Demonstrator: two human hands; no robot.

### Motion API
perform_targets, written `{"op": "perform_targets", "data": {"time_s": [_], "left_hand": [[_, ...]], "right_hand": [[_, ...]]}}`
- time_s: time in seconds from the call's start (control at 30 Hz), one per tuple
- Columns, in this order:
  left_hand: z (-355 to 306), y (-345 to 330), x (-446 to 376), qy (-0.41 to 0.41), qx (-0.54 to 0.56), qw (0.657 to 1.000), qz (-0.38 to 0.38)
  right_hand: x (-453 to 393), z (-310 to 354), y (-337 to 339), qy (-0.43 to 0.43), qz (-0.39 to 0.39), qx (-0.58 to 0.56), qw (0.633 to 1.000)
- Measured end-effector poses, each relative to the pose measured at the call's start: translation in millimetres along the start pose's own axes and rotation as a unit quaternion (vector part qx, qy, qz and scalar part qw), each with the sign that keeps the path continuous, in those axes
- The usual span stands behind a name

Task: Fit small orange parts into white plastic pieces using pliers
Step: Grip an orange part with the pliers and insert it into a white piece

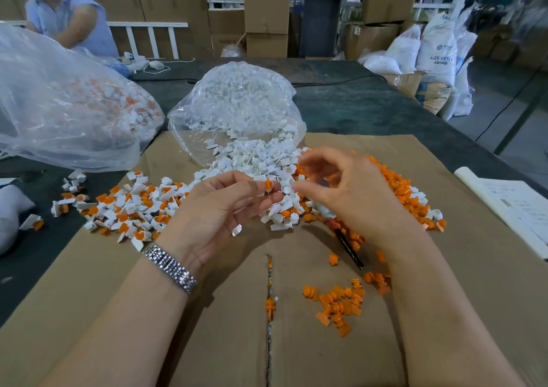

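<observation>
My left hand [221, 208] pinches a white plastic piece with an orange part [268, 185] seated in its top, held above the cardboard. My right hand [344, 191] is just to its right, fingers curled, with the pliers [345, 240] tucked in its palm; their red and black handle sticks out toward me below the hand. A pile of white pieces [258, 161] spills from a clear bag [237, 111] behind the hands. Loose orange parts [341, 303] lie near the front, and more are heaped at the right [409, 191]. Fitted white-and-orange pieces [133, 208] lie at the left.
Flattened cardboard [207, 327] covers the dark table, with a seam running toward me. A large clear bag [65, 99] of fitted pieces stands at the left. White paper [510, 205] lies at the right edge. Another person sits at the far left; boxes and sacks stand behind.
</observation>
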State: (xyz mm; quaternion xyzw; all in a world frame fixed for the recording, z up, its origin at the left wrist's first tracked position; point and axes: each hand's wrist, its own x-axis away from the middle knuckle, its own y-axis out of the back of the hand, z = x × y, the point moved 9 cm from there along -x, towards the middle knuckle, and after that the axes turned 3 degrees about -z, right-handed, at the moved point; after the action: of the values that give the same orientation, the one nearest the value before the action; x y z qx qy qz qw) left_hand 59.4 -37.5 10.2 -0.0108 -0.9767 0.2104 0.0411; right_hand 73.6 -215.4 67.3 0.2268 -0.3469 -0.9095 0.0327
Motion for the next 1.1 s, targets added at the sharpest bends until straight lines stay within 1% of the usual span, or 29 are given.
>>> {"op": "perform_targets", "data": {"time_s": [0.03, 0.07, 0.13, 0.17, 0.27, 0.33, 0.43, 0.5, 0.67, 0.73, 0.77, 0.83, 0.87, 0.9, 0.97, 1.1], "left_hand": [[0, 2, -1, 0.001, 0.004, 1.0, -0.007], [0, 4, -1, 0.002, 0.011, 1.0, -0.014], [0, 7, -3, 0.006, 0.026, 0.999, -0.019], [0, 7, -3, 0.007, 0.029, 0.999, -0.017], [-1, 7, -4, 0.005, 0.021, 1.0, -0.009], [-1, 7, -5, 0.002, 0.015, 1.0, -0.01], [-2, 9, -6, -0.009, 0.008, 1.0, -0.021], [-2, 12, -7, -0.013, 0.008, 0.999, -0.033], [0, 18, -11, -0.017, 0.012, 0.998, -0.062], [0, 18, -13, -0.017, 0.031, 0.998, -0.058], [0, 18, -13, -0.016, 0.043, 0.997, -0.057], [1, 20, -14, -0.011, 0.067, 0.996, -0.06], [2, 20, -14, -0.007, 0.076, 0.995, -0.061], [2, 20, -14, -0.004, 0.082, 0.995, -0.061], [2, 21, -14, -0.001, 0.079, 0.995, -0.064], [2, 21, -12, -0.002, 0.051, 0.996, -0.078]], "right_hand": [[-1, -14, 6, -0.044, -0.014, 0.068, 0.997], [0, -29, 10, -0.095, -0.008, 0.137, 0.986], [8, -54, 8, -0.189, 0.047, 0.231, 0.953], [12, -62, 5, -0.214, 0.08, 0.253, 0.94], [18, -63, -6, -0.22, 0.142, 0.284, 0.922], [19, -61, -8, -0.213, 0.15, 0.293, 0.92], [18, -56, -6, -0.201, 0.138, 0.3, 0.922], [16, -54, -6, -0.197, 0.125, 0.271, 0.934], [8, -47, 4, -0.201, 0.086, 0.128, 0.967], [8, -37, 3, -0.194, 0.119, 0.081, 0.97], [11, -33, -3, -0.205, 0.154, 0.028, 0.966], [22, -22, -24, -0.251, 0.226, -0.116, 0.934], [26, -16, -32, -0.262, 0.245, -0.156, 0.92], [27, -12, -36, -0.256, 0.255, -0.155, 0.919], [26, -5, -41, -0.23, 0.266, -0.113, 0.929], [26, 6, -41, -0.195, 0.269, -0.072, 0.941]]}}
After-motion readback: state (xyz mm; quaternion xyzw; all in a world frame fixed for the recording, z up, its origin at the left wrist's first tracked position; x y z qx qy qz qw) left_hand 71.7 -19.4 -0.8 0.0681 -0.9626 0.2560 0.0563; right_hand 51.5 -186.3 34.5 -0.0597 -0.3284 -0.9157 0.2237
